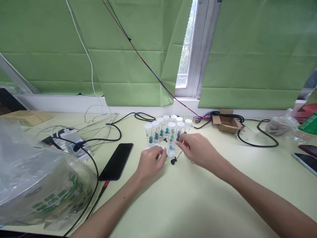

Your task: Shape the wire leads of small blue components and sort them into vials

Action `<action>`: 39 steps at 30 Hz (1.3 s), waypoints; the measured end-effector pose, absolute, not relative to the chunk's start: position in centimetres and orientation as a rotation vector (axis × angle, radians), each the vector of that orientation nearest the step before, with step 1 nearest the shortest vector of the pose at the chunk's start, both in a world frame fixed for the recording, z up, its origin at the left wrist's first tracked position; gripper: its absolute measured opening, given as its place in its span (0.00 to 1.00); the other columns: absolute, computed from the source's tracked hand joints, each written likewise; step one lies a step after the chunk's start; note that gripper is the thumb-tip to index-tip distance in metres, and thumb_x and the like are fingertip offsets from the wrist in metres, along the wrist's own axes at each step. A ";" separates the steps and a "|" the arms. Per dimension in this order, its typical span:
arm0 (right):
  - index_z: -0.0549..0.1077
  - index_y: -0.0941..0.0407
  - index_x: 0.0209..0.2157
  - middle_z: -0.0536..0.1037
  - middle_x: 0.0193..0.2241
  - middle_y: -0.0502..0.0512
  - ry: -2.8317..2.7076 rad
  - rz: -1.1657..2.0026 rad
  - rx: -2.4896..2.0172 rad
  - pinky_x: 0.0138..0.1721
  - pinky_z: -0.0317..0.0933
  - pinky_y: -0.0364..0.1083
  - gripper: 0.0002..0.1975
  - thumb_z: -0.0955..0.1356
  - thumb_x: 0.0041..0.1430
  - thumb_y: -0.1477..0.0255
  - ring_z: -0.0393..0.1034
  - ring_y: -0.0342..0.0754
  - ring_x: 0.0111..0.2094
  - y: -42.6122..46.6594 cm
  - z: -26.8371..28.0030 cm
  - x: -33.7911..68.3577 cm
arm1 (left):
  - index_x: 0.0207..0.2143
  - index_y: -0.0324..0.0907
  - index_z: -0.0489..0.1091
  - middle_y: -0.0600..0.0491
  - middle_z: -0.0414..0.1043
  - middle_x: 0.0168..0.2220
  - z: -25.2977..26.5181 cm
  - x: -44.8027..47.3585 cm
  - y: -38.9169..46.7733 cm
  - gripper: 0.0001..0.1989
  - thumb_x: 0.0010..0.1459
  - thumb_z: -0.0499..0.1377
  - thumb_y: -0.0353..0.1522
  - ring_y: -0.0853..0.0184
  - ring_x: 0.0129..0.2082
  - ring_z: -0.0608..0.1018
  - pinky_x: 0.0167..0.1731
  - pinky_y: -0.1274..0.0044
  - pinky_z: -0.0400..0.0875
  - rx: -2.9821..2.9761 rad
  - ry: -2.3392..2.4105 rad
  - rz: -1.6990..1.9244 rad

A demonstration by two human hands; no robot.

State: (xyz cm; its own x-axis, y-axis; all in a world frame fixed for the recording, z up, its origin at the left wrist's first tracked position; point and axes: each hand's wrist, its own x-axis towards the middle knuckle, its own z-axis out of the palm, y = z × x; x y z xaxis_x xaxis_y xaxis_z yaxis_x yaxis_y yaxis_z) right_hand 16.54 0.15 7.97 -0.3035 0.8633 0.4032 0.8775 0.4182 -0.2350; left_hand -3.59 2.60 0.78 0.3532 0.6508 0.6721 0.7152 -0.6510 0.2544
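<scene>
Several clear tubes with white caps stand in a cluster, with blue pieces and thin wire-like pins inside. The nearest clear tube point(171, 140) stands upright between my hands and holds green and blue pieces. My left hand point(151, 162) is closed, thumb against fingers, just left of that tube; a white edge shows behind its knuckles. My right hand point(198, 148) is pinched at the tube's right side, close to thin metal pins point(179, 154). What either pinch holds is too small or hidden. A small black knob-like piece point(173, 160) lies in front of the tube.
A black phone point(116, 162) lies left of my hands, near a clear plastic bag point(49, 185) and a power strip point(74, 142) with tangled cables. Behind to the right are a small open cardboard box point(226, 125) and a black cable point(259, 145). Another phone point(305, 162) lies far right.
</scene>
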 end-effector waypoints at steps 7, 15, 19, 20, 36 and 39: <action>0.72 0.57 0.36 0.76 0.22 0.53 -2.166 -0.031 -1.253 0.25 0.52 0.43 0.12 0.59 0.69 0.70 0.69 0.46 0.21 -0.1 -1.0 16.2 | 0.35 0.43 0.72 0.56 0.67 0.22 2.0 -4.0 2.6 0.09 0.61 0.51 0.31 0.68 0.22 0.69 0.26 0.77 0.56 -2.763 -1.590 -0.723; 0.72 0.58 0.45 0.78 0.22 0.53 -2.169 0.006 -1.227 0.25 0.55 0.43 0.12 0.61 0.68 0.70 0.69 0.46 0.21 -0.3 -2.9 16.2 | 0.36 0.43 0.72 0.55 0.69 0.22 1.6 -3.8 2.0 0.09 0.61 0.51 0.30 0.66 0.24 0.70 0.26 0.76 0.56 -2.893 -1.527 -0.652; 0.73 0.57 0.43 0.77 0.23 0.52 -2.225 0.020 -1.202 0.25 0.54 0.43 0.11 0.60 0.68 0.71 0.69 0.45 0.21 -0.4 -2.9 16.2 | 0.36 0.42 0.73 0.54 0.70 0.24 1.5 -3.6 1.7 0.09 0.60 0.53 0.31 0.67 0.24 0.71 0.25 0.76 0.57 -2.943 -1.487 -0.643; 0.72 0.57 0.43 0.77 0.23 0.52 -2.242 0.026 -1.196 0.25 0.53 0.43 0.11 0.60 0.68 0.72 0.69 0.45 0.21 -0.4 -2.9 16.3 | 0.36 0.42 0.73 0.54 0.71 0.24 1.5 -3.6 1.7 0.09 0.60 0.53 0.31 0.67 0.24 0.71 0.25 0.76 0.57 -2.955 -1.480 -0.642; 0.72 0.57 0.45 0.80 0.30 0.55 -2.347 0.097 -1.129 0.29 0.58 0.43 0.12 0.60 0.67 0.75 0.75 0.48 0.29 -0.2 -3.0 16.6 | 0.33 0.44 0.72 0.58 0.67 0.20 1.4 -3.1 1.2 0.06 0.57 0.54 0.30 0.69 0.21 0.67 0.22 0.77 0.52 -3.019 -1.400 -0.610; 0.73 0.56 0.44 0.80 0.29 0.55 -2.349 0.087 -1.137 0.29 0.58 0.42 0.11 0.60 0.68 0.74 0.75 0.47 0.29 -0.2 -3.0 16.6 | 0.34 0.44 0.72 0.58 0.65 0.19 2.0 -3.6 1.4 0.06 0.56 0.55 0.31 0.68 0.21 0.67 0.24 0.77 0.54 -2.966 -1.354 -0.604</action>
